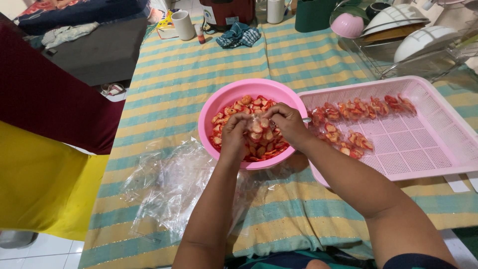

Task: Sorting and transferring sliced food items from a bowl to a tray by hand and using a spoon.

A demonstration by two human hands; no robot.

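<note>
Nearest you, loose clear plastic bags [169, 184] on striped cloth [199, 74]. Over the pink bowl [224, 102] of red-orange snack slices [246, 105], your left hand [234, 134] and right hand [288, 123] pinch a small filled bag [260, 127], axis unclear. Beyond right, filled bags [356, 108] line the pink tray [428, 139].

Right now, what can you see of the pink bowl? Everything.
The pink bowl is round, smooth and looks like plastic. It stands upright on the striped cloth, beside the pink perforated tray, and it is filled with small red-and-orange snack pieces. Both hands work over it: the left hand and right hand pinch a small clear bag of the pieces above its middle. Empty clear bags lie by its near left side. Whether it touches the tray cannot be told.
</note>
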